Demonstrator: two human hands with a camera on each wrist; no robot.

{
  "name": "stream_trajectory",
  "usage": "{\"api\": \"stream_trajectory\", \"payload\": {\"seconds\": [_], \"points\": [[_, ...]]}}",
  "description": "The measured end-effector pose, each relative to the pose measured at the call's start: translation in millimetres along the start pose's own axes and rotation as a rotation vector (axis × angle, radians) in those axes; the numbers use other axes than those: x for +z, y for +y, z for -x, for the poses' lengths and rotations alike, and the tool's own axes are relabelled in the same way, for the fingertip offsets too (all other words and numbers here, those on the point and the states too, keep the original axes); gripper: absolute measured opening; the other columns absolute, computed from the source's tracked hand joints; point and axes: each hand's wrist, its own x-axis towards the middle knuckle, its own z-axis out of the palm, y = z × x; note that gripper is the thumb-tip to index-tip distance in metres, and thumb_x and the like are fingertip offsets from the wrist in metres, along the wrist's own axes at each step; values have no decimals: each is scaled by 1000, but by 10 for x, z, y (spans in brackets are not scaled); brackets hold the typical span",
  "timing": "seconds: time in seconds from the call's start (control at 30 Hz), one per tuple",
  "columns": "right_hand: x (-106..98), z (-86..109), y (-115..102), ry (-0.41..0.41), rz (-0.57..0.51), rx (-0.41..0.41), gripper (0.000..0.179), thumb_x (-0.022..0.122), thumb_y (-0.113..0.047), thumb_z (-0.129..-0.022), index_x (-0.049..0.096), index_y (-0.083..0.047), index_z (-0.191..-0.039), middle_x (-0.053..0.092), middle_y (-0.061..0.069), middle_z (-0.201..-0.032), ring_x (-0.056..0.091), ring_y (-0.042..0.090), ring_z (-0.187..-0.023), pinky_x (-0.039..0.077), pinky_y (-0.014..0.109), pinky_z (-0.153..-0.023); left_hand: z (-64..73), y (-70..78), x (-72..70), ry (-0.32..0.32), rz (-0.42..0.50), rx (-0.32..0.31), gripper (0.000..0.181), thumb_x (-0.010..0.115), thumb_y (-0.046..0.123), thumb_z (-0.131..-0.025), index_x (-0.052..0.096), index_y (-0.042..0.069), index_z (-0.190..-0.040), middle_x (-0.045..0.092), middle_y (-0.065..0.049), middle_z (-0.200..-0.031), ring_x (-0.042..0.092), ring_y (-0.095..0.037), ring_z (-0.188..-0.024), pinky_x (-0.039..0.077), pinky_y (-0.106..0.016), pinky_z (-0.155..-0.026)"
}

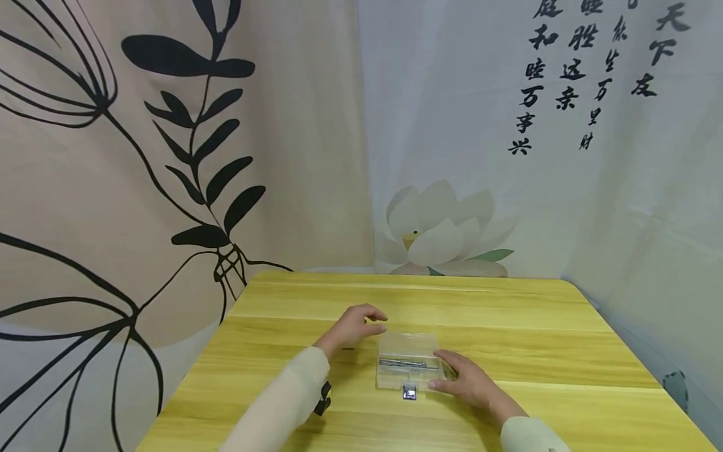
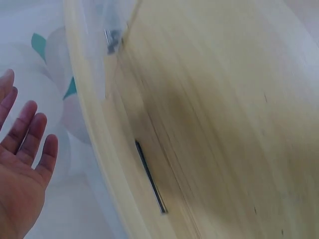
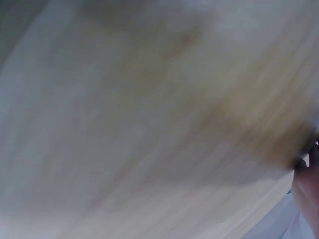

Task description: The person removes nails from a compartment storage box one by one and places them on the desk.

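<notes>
A clear plastic box [image 1: 390, 378] lies on the table with its lid [image 1: 408, 343] folded back. Several thin metal rods [image 1: 402, 363] lie inside it. My right hand [image 1: 471, 380] holds the box at its right end, thumb at the front corner and fingers farther back. In the right wrist view only part of that hand [image 3: 308, 191] shows, blurred at the right edge. Left of the box, my left hand [image 1: 353, 325] hovers with loosely bent fingers, holding nothing. One dark thin rod [image 2: 151, 177] lies on the table near the left hand, apart from the box.
A small square with a purple and silver face [image 1: 409, 392] is at the front edge of the box. The yellow wood-grain table [image 1: 497, 314] reaches back to printed curtains [image 1: 316, 157]. A black band [image 1: 323, 398] is at the left sleeve.
</notes>
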Motion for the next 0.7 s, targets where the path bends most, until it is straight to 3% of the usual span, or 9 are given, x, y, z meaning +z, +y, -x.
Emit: {"api": "stream_trajectory", "payload": {"seconds": [0.23,0.47,0.7], "points": [[7,-5,-15,4,-3,7,78,79,-43,-83,48,-7,-146,44,23,-148,36,50,-135,27,66,-107,-28,94,175,-34,5,14,26,69,23,-96,70,8,-117,65,1,-114,57,-21,-108,45,-41,-96],[10,-10,-3,1,13,5,78,78,-44,-84,48,-7,-146,44,22,-148,36,48,-135,27,65,-107,-52,112,335,-41,2,25,20,71,21,-94,72,12,-112,66,5,-106,58,-13,-100,47,-35,-92],[15,-18,-5,3,9,-1,77,78,-43,-84,49,-8,-146,44,22,-148,36,48,-136,27,65,-107,-43,162,442,-40,-8,-25,14,73,18,-93,73,16,-106,64,10,-100,57,-9,-95,48,-35,-90]]}}
